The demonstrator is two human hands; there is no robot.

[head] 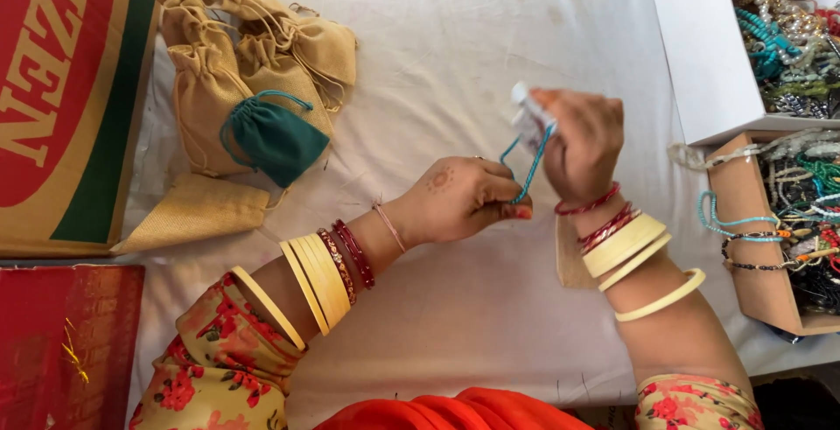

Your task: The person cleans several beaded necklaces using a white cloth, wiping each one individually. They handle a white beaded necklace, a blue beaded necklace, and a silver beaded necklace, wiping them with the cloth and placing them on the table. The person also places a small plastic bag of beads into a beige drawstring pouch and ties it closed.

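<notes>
My left hand point(464, 198) pinches the lower end of a thin teal beaded strand point(531, 166) over a white cloth. My right hand point(582, 143) is closed on the strand's upper end together with a small white tag or packet point(528, 113). The strand runs taut between the two hands. Both wrists carry cream and red bangles. A flat tan pouch point(569, 255) lies under my right wrist, mostly hidden.
Several tan drawstring pouches point(254, 54) and one teal pouch point(276, 139) lie at upper left. A cardboard box point(70, 97) and a red box point(66, 342) sit at left. A white box point(709, 54) and a wooden tray point(752, 246) at right hold tangled bead necklaces.
</notes>
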